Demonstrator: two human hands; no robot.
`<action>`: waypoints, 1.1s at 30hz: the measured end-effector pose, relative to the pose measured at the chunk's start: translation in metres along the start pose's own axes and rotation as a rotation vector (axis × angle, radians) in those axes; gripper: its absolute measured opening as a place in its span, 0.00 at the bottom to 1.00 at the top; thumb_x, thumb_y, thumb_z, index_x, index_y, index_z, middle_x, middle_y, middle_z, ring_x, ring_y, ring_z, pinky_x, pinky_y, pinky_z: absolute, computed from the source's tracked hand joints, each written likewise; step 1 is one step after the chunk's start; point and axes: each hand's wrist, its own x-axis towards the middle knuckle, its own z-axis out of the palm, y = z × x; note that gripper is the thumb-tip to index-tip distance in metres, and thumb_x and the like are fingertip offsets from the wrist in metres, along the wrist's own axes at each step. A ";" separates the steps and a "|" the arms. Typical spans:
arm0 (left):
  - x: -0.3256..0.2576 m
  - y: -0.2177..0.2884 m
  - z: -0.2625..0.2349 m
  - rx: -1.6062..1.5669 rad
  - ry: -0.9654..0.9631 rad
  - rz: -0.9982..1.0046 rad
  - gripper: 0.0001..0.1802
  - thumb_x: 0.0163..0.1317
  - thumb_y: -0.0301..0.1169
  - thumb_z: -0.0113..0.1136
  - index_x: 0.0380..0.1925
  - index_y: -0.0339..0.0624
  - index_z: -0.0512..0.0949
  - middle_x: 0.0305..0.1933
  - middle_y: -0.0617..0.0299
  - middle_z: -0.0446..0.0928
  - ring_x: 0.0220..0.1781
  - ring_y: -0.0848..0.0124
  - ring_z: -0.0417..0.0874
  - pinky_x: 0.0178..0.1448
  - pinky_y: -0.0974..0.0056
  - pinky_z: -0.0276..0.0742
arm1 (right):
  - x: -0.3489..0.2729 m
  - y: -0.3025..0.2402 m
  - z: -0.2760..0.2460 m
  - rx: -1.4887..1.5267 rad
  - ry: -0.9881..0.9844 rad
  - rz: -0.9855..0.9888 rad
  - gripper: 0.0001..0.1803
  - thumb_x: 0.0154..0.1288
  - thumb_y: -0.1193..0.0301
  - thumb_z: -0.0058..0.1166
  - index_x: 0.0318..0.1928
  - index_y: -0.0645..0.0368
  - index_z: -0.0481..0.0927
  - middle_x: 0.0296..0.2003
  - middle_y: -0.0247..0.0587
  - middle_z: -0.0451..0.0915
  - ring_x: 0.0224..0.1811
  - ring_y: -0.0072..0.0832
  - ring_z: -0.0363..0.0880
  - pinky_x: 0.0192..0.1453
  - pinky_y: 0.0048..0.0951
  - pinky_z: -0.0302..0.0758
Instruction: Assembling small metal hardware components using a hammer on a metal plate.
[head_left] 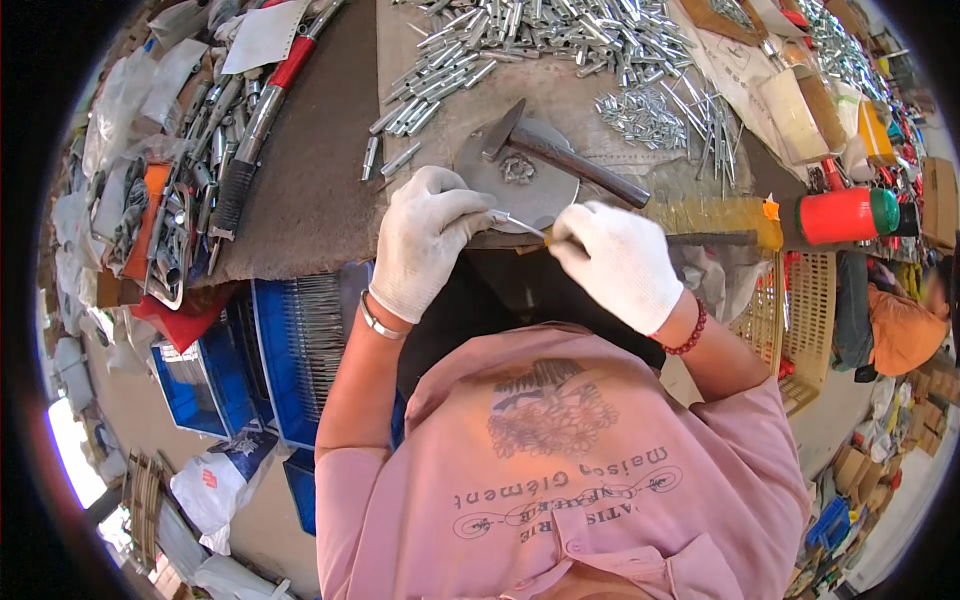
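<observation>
My left hand (425, 235), in a white knitted glove, pinches a small silver metal piece (496, 215) between thumb and fingertips. My right hand (622, 262), gloved the same way, is closed around a screwdriver-like tool (524, 226) with a thin metal shaft and a bit of yellow at its handle. The shaft's tip meets the small piece; the rest of the handle is hidden in my fist. Just beyond my hands lies a round grey metal plate (485, 178). A hammer (575, 162) rests across it, beside a little heap of small metal parts (517, 169).
Many short metal tubes (540, 28) are piled at the back, with small pins (640, 118) and thin rods (716, 140) to the right. A red-and-green container (848, 215) lies at right. A red-and-black torque wrench (262, 120) lies left. Blue crates (262, 345) stand below the table.
</observation>
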 end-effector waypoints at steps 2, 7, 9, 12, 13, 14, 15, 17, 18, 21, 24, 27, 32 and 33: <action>-0.006 0.009 0.005 0.080 0.074 -0.037 0.13 0.56 0.24 0.76 0.42 0.42 0.90 0.41 0.52 0.83 0.44 0.53 0.86 0.49 0.56 0.81 | -0.007 0.003 0.009 0.250 -0.132 0.100 0.10 0.67 0.68 0.67 0.46 0.53 0.85 0.35 0.47 0.87 0.35 0.45 0.87 0.42 0.43 0.82; -0.039 0.049 0.020 -0.153 0.096 -0.484 0.24 0.71 0.17 0.63 0.66 0.37 0.81 0.33 0.59 0.86 0.29 0.74 0.83 0.37 0.67 0.81 | -0.009 -0.012 0.002 0.871 -0.448 0.462 0.14 0.73 0.74 0.58 0.56 0.61 0.84 0.28 0.27 0.78 0.27 0.11 0.71 0.31 0.19 0.69; -0.038 0.056 0.025 -0.313 0.043 -0.730 0.28 0.74 0.18 0.59 0.74 0.39 0.75 0.34 0.61 0.86 0.28 0.80 0.82 0.32 0.70 0.80 | -0.010 -0.012 0.005 0.937 -0.474 0.515 0.14 0.72 0.72 0.59 0.55 0.63 0.84 0.27 0.31 0.79 0.26 0.14 0.73 0.33 0.23 0.72; -0.040 0.051 0.025 -0.470 0.018 -0.826 0.32 0.76 0.20 0.57 0.79 0.39 0.66 0.38 0.62 0.87 0.27 0.81 0.81 0.28 0.73 0.76 | -0.012 -0.017 0.008 1.037 -0.506 0.573 0.14 0.72 0.71 0.59 0.54 0.64 0.84 0.27 0.34 0.80 0.26 0.17 0.76 0.34 0.26 0.75; -0.043 0.049 0.025 -0.562 0.030 -0.858 0.33 0.77 0.21 0.56 0.80 0.39 0.65 0.39 0.61 0.88 0.27 0.81 0.81 0.26 0.74 0.75 | -0.013 -0.020 0.011 1.074 -0.522 0.578 0.14 0.72 0.72 0.58 0.54 0.63 0.84 0.28 0.34 0.80 0.27 0.16 0.75 0.34 0.25 0.75; -0.047 0.048 0.025 -0.616 0.072 -0.856 0.35 0.75 0.21 0.60 0.80 0.39 0.64 0.38 0.61 0.87 0.27 0.81 0.80 0.26 0.74 0.74 | -0.013 -0.023 0.013 1.075 -0.532 0.571 0.14 0.72 0.72 0.58 0.54 0.63 0.84 0.28 0.34 0.80 0.27 0.16 0.75 0.34 0.25 0.75; -0.048 0.048 0.023 -0.611 0.087 -0.860 0.35 0.75 0.21 0.60 0.80 0.39 0.64 0.38 0.61 0.87 0.27 0.81 0.80 0.26 0.74 0.74 | -0.013 -0.027 0.015 0.983 -0.513 0.522 0.14 0.72 0.72 0.59 0.55 0.62 0.84 0.29 0.36 0.81 0.28 0.19 0.77 0.36 0.26 0.76; -0.054 0.049 0.016 -0.676 0.135 -0.898 0.36 0.71 0.21 0.65 0.78 0.38 0.66 0.36 0.62 0.86 0.28 0.81 0.80 0.28 0.74 0.73 | -0.015 -0.034 0.030 0.825 -0.385 0.305 0.14 0.72 0.72 0.61 0.55 0.60 0.84 0.33 0.41 0.84 0.31 0.25 0.82 0.40 0.29 0.80; -0.051 0.051 0.011 -0.626 0.139 -0.868 0.36 0.67 0.21 0.70 0.75 0.38 0.68 0.35 0.64 0.84 0.30 0.81 0.80 0.31 0.73 0.74 | -0.018 -0.035 0.039 0.762 -0.265 0.143 0.15 0.71 0.72 0.63 0.56 0.59 0.84 0.35 0.44 0.86 0.32 0.29 0.84 0.42 0.31 0.81; -0.060 0.049 -0.007 -0.708 0.299 -0.801 0.34 0.67 0.22 0.71 0.72 0.38 0.70 0.36 0.64 0.85 0.33 0.81 0.80 0.36 0.72 0.76 | -0.006 -0.046 0.022 0.681 -0.385 0.219 0.28 0.70 0.76 0.63 0.70 0.59 0.78 0.35 0.41 0.86 0.33 0.24 0.83 0.43 0.29 0.82; -0.086 0.032 -0.032 -0.671 0.539 -0.792 0.31 0.67 0.21 0.70 0.69 0.36 0.72 0.38 0.61 0.86 0.35 0.79 0.81 0.38 0.71 0.78 | -0.003 -0.029 0.018 0.856 -0.185 0.214 0.33 0.73 0.80 0.54 0.77 0.61 0.71 0.42 0.36 0.83 0.35 0.20 0.80 0.44 0.24 0.81; -0.146 -0.011 -0.051 -0.409 0.743 -0.905 0.30 0.67 0.22 0.70 0.68 0.36 0.73 0.39 0.60 0.87 0.37 0.78 0.83 0.41 0.71 0.79 | 0.010 -0.014 0.016 0.816 -0.075 0.240 0.30 0.78 0.77 0.49 0.78 0.62 0.71 0.39 0.36 0.81 0.30 0.16 0.75 0.35 0.20 0.75; -0.280 -0.118 -0.058 -0.222 1.165 -1.183 0.25 0.66 0.26 0.70 0.62 0.34 0.79 0.50 0.56 0.87 0.45 0.72 0.87 0.48 0.68 0.84 | 0.016 -0.001 0.020 0.853 -0.032 0.263 0.27 0.79 0.76 0.48 0.75 0.66 0.74 0.36 0.35 0.80 0.25 0.13 0.71 0.29 0.17 0.70; -0.313 -0.145 -0.058 -0.231 1.216 -1.290 0.24 0.64 0.27 0.72 0.60 0.34 0.80 0.48 0.56 0.87 0.43 0.72 0.87 0.46 0.66 0.84 | 0.018 -0.001 0.022 0.852 -0.025 0.263 0.26 0.79 0.76 0.48 0.74 0.67 0.74 0.36 0.35 0.80 0.25 0.13 0.71 0.29 0.17 0.70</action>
